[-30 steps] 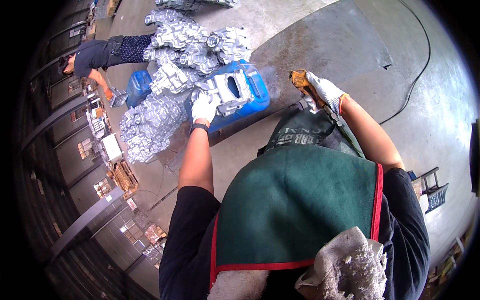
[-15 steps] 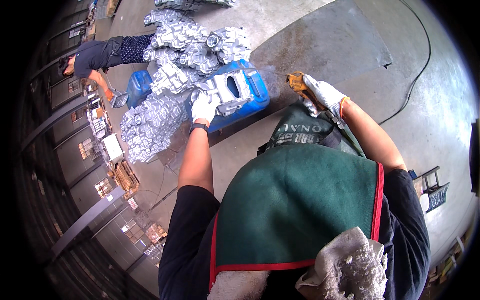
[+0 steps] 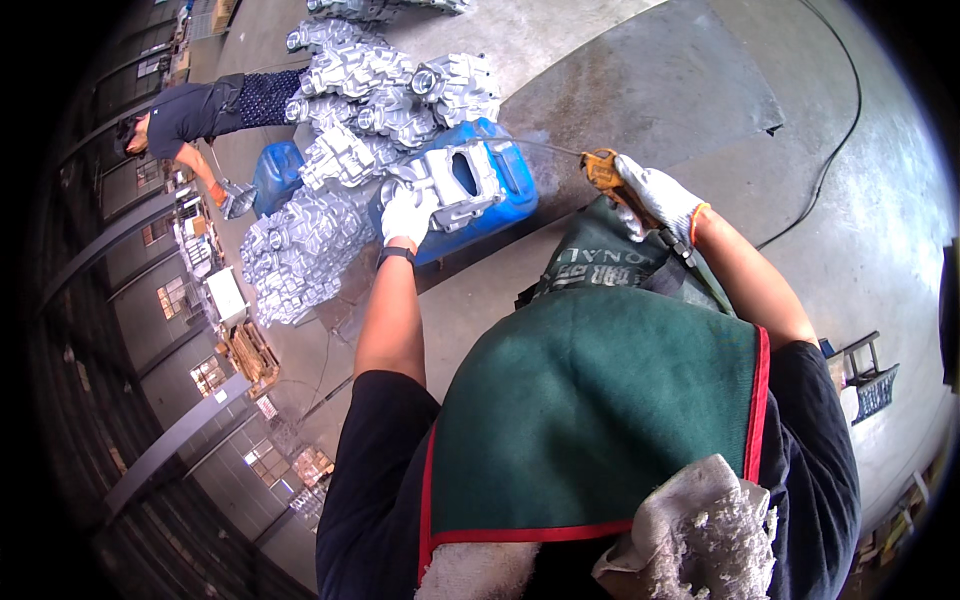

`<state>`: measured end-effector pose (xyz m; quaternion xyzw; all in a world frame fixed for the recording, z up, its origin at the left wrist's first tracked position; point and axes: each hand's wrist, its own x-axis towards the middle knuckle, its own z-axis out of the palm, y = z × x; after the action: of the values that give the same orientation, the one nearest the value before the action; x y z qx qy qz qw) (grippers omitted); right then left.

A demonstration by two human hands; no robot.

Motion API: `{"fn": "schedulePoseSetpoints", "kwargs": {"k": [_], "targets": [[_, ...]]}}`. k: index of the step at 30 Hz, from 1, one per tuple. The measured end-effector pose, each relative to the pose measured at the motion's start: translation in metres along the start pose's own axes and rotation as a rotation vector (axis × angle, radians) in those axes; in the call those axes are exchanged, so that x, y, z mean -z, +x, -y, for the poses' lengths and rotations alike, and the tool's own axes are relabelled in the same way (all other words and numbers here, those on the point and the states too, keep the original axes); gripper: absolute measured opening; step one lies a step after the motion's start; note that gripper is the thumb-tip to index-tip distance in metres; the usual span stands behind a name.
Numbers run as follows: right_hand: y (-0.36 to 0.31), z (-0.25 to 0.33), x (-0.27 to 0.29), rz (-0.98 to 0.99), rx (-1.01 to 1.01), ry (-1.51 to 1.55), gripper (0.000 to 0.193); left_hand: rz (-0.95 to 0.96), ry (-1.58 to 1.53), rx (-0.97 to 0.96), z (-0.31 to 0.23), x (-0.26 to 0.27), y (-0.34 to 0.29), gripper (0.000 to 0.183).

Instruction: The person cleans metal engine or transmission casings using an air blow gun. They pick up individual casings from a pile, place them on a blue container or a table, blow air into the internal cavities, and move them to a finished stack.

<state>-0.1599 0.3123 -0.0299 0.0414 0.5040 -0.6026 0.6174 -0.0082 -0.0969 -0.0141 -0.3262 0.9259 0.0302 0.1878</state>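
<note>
My left hand (image 3: 408,213), in a white glove, grips the left end of a silver cast-metal housing (image 3: 480,205). That housing lies on top of a blue plastic jerrycan (image 3: 518,172), with a large dark oval opening facing up. In my gloved right hand (image 3: 662,198) is an orange air blow gun (image 3: 602,173), fingers wrapped round its handle. Its long thin nozzle (image 3: 545,146) reaches left toward the housing's far right edge. An air hose (image 3: 712,285) runs from the handle back beneath my right forearm. A green apron (image 3: 590,420) with red edging covers my front.
Many similar castings (image 3: 310,245) stand piled on the left and beyond the jerrycan. Another person (image 3: 195,112) bends at the far left beside a second blue jerrycan (image 3: 277,175), holding a metal part. A flat sheet (image 3: 660,90) and a black cable (image 3: 835,150) lie on the floor.
My right hand and the blow gun have shifted slightly right and nearer to me. My left hand and the housing stay in place. The other person's held part has turned a little.
</note>
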Motion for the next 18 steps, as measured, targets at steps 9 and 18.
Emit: {"fn": "schedulePoseSetpoints", "kwargs": {"k": [9, 18], "targets": [[-0.013, -0.019, 0.028, 0.042, -0.111, -0.072, 0.049, -0.012, 0.060, -0.036, -0.013, 0.007, -0.002, 0.059], [-0.006, -0.024, 0.023, 0.025, -0.062, -0.212, 0.053, 0.022, 0.078, -0.005, -0.015, 0.009, -0.003, 0.067]]}}
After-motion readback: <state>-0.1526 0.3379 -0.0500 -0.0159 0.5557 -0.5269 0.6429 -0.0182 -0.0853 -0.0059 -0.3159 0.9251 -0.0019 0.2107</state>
